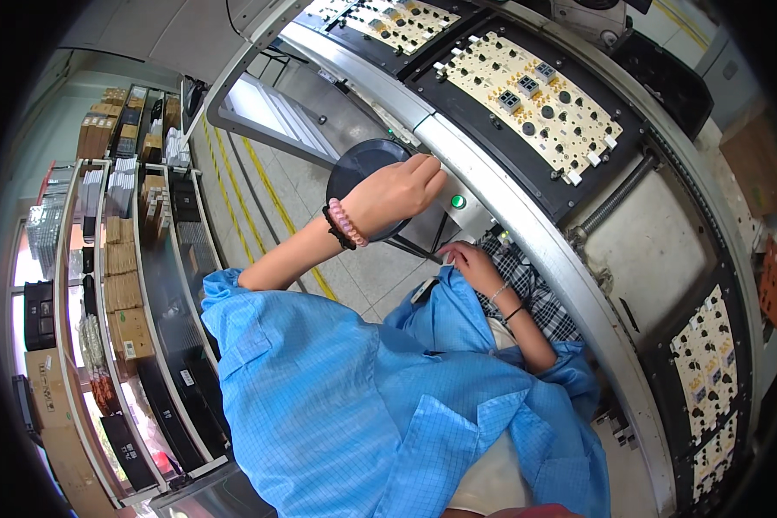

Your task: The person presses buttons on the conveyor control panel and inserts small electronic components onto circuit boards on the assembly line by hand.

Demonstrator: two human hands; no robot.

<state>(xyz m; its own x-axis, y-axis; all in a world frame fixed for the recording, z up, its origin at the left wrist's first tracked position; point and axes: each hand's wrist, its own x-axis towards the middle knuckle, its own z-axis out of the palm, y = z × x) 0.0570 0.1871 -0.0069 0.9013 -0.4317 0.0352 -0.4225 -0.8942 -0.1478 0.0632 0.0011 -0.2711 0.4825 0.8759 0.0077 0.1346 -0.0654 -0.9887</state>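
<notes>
Inspection finds the nearest circuit board (540,97) seated in its black fixture (490,138) on the line, beyond the metal rail (501,175), and carrying grey square blocks, round black parts and white edge connectors. Placement there appears well advanced, in this inspector's judgement; whether any positions remain unfilled cannot be determined. Neither hand is on a board. The left hand (403,192) has its fingers curled together beside the rail, near the lit green button (458,202); contact or a held item cannot be confirmed. The right hand (473,266) lies low at the blue smock (337,371), fingers loosely bent; whether it grips cloth cannot be told.
</notes>
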